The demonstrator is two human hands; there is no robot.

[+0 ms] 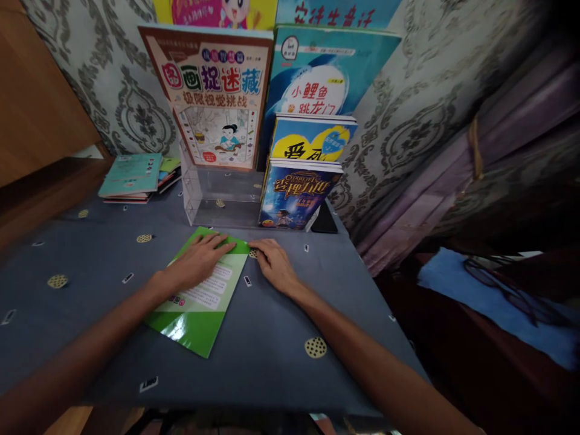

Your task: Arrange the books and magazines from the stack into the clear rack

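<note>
While the left hand lies spread and flat across the upper part of the green book, its palm and forearm conceal much of that cover and a stretch of its left edge. The small print in the pale central panel is illegible, and glare whitens part of the lower green band. At the top of the view, a yellow book and a blue book are cut off; a flat black object is partly hidden behind the display rack. The green book lies flat on the worktop, in front of the rack, its long axis slanting from near left to far right, the far short edge towards the rack. The right hand rests at the book's far right corner, fingers loosely bent, thumb apart; whether its fingertips touch the corner cannot be determined. The book is thin, rectangular and glossy; the rack is clear, stepped plastic; the worktop covering is grey-blue, printed with yellowish dotted ovals and small white labels. Damask-patterned wallpaper stands behind.
</note>
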